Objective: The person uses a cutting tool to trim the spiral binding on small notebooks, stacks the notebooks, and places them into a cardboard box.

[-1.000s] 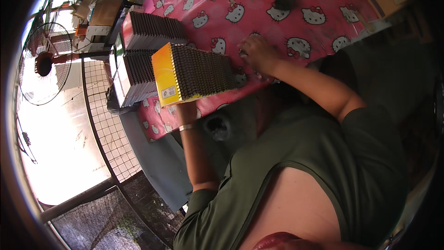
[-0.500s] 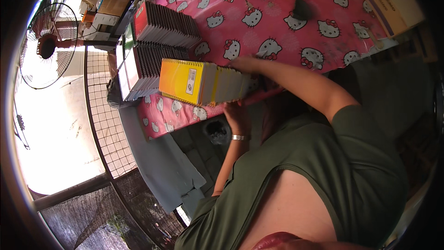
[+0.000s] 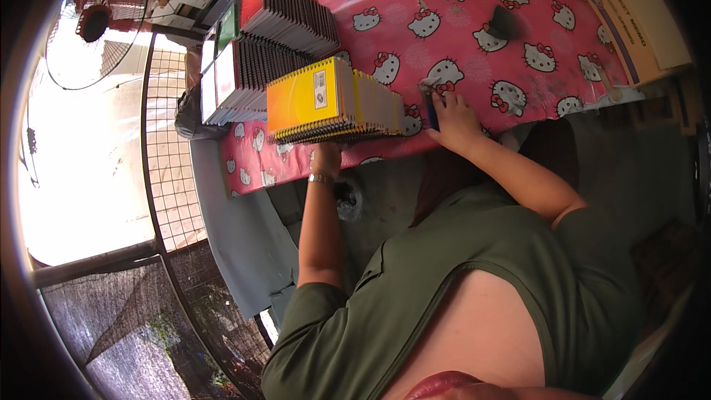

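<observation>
A row of yellow-covered spiral notebooks [image 3: 302, 100] stands packed together near the table's front edge, its wire bindings showing along the top and near side. My left hand [image 3: 326, 159], with a metal-banded watch at the wrist, is at the near lower side of this row; its fingers are mostly hidden. To the right of the notebooks, my right hand [image 3: 455, 124] rests over the tabletop, thumb and fingers around a small dark blue object [image 3: 430, 110] whose kind I cannot make out. Behind the yellow row are a dark-bound notebook stack [image 3: 270, 67] and a red-covered one [image 3: 285, 15].
A pink cartoon-cat cloth [image 3: 404, 59] covers the table. An open-flapped cardboard box [image 3: 629, 22] sits at the far right, and a dark blurred item [image 3: 506, 24] lies toward the back. At the left are a fan [image 3: 95, 24] and a wire grid [image 3: 169, 141].
My right hand has come off the yellow notebooks and moved right, to the dark blue object. My left hand has slid left along their near side. The whole view has shifted slightly.
</observation>
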### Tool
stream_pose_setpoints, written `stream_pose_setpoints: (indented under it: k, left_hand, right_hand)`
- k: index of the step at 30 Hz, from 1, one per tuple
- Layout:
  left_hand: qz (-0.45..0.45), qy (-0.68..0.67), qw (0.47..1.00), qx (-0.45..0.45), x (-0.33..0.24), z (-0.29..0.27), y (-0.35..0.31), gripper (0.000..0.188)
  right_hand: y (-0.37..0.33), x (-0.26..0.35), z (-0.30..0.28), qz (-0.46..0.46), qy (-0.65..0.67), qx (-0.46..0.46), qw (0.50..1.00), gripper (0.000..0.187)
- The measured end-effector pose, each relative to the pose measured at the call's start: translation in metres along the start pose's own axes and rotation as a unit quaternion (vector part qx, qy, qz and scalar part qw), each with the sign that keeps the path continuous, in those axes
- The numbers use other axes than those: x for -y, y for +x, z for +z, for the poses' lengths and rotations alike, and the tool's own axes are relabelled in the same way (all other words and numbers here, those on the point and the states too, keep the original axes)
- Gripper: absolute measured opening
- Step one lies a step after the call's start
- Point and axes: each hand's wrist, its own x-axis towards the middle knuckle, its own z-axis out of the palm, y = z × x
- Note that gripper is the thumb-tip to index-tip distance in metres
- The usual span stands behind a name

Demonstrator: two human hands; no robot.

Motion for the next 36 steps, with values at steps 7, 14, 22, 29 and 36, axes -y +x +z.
stream_pose_setpoints:
  k: [7, 14, 22, 29, 36]
  left_hand:
    - [-0.198, -0.121, 0.969, 0.079, -0.057, 0.054, -0.006, 0.052]
    - [-0.026, 0.131, 0.989, 0.068, -0.010, 0.059, -0.066, 0.065]
    - [-0.130, -0.351, 0.922, -0.098, -0.026, 0.165, -0.085, 0.080]
    - [-0.017, -0.232, 0.958, -0.166, -0.029, 0.140, -0.027, 0.055]
    - [0.184, 0.514, 0.833, 0.090, 0.035, 0.022, 0.086, 0.051]
  right_hand:
    - [-0.019, 0.003, 0.018, 0.292, 0.824, 0.130, 0.469, 0.031]
    - [0.005, 0.039, 0.050, 0.311, 0.744, -0.001, 0.592, 0.016]
    - [0.073, 0.012, 0.044, 0.252, 0.748, 0.088, 0.607, 0.021]
    - [0.074, -0.023, 0.069, 0.262, 0.613, 0.014, 0.745, 0.018]
    - [0.083, 0.005, 0.051, 0.258, 0.642, 0.069, 0.719, 0.038]
